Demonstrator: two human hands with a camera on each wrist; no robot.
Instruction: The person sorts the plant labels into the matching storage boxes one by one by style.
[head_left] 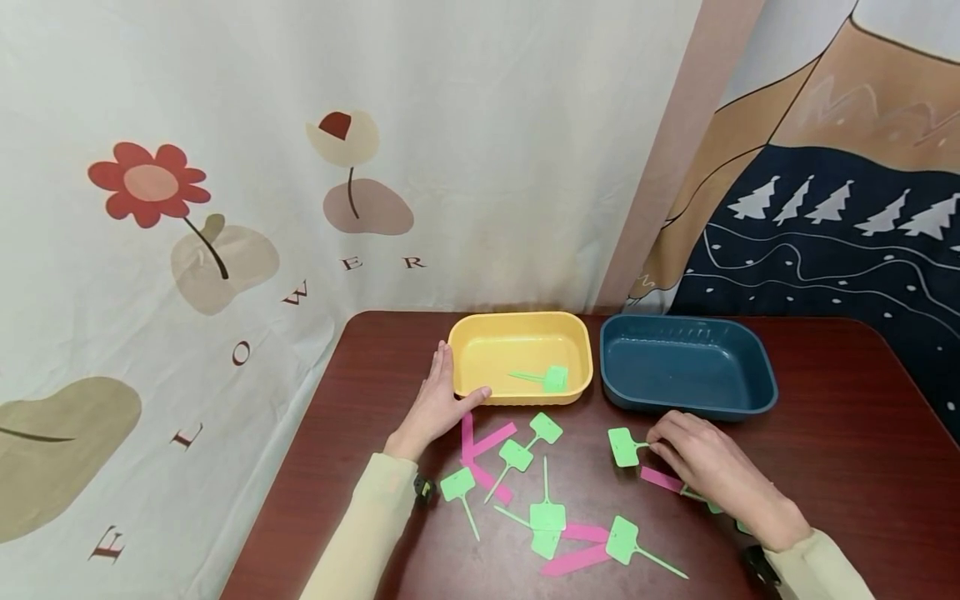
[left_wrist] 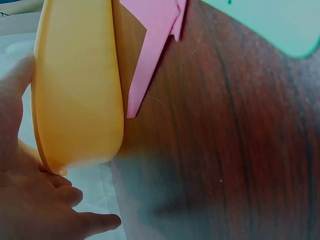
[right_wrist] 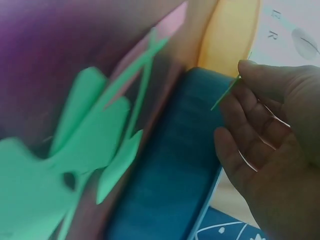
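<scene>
My left hand (head_left: 438,406) rests against the left front corner of a yellow tray (head_left: 521,399), its fingers along the side and its thumb at the front rim. Inside that tray lies a green plant label (head_left: 555,379). Just in front of a dark blue tray (head_left: 686,408), my right hand (head_left: 697,458) pinches the thin stem of another green plant label (head_left: 623,447) between thumb and fingertips. In the right wrist view this held label (right_wrist: 225,95) appears edge-on. Under the right hand lie more green labels, partly hidden, and a pink strip (head_left: 660,479).
Several loose green plant labels (head_left: 547,517) and pink strips (head_left: 576,560) lie scattered and partly overlapping on the dark red-brown table (head_left: 345,500). The two trays stand side by side along its back edge. Printed curtains (head_left: 487,167) hang behind.
</scene>
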